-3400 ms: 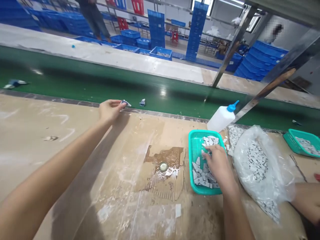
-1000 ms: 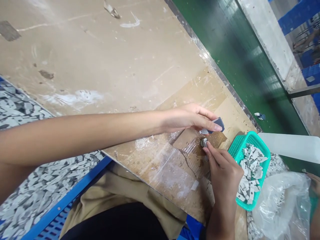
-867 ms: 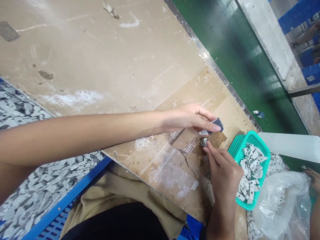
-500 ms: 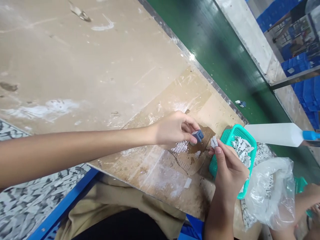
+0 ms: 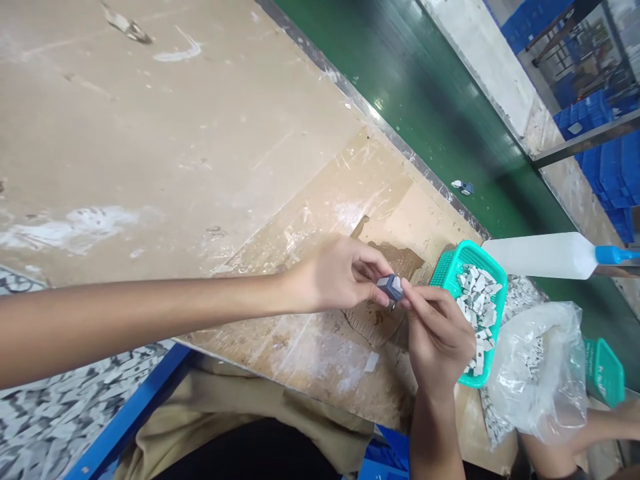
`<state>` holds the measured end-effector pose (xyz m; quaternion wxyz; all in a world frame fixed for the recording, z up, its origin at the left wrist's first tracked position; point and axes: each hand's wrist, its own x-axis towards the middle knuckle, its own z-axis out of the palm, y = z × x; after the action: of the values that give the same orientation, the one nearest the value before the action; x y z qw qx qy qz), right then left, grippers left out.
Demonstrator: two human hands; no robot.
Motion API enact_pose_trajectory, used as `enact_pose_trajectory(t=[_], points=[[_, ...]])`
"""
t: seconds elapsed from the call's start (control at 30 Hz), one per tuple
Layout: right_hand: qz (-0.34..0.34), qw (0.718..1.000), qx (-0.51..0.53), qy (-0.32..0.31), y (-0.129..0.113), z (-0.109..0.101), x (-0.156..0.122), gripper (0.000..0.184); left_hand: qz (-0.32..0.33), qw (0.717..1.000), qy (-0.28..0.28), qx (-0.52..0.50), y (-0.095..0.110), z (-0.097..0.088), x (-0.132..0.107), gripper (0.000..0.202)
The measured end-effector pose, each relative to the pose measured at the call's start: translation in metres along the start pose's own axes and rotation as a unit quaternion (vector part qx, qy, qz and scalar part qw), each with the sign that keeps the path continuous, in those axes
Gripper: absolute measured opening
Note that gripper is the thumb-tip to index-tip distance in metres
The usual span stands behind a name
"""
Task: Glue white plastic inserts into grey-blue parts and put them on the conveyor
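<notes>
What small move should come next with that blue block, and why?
Probably press the pale piece firmly against the blue block and hold briefly. The right hand has the piece pinched against the block, which the left hand grips, so both are steadied. The join is too small to tell whether it is fully seated.

Green conveyor belt [image 5: 425, 113], white squeeze bottle [image 5: 540, 257], blue crates [image 5: 603, 167]

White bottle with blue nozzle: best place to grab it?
Around the straight white body, mid-length, coming from above. It is the widest, smoothest stretch; the blue nozzle looks too narrow to grip, and the base end sits close to the teal basket.
</notes>
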<state>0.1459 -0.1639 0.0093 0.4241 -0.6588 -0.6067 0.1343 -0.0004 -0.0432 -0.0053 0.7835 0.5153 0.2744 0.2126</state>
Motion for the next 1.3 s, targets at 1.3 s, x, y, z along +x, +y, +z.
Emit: enact_pose_trajectory(t=[1.3], points=[[0.204, 0.959, -0.150, -0.130, 0.086, -0.065, -0.001, 0.011, 0.145, 0.751, 0.269, 0.585, 0.078, -0.099, 0.223, 0.052]])
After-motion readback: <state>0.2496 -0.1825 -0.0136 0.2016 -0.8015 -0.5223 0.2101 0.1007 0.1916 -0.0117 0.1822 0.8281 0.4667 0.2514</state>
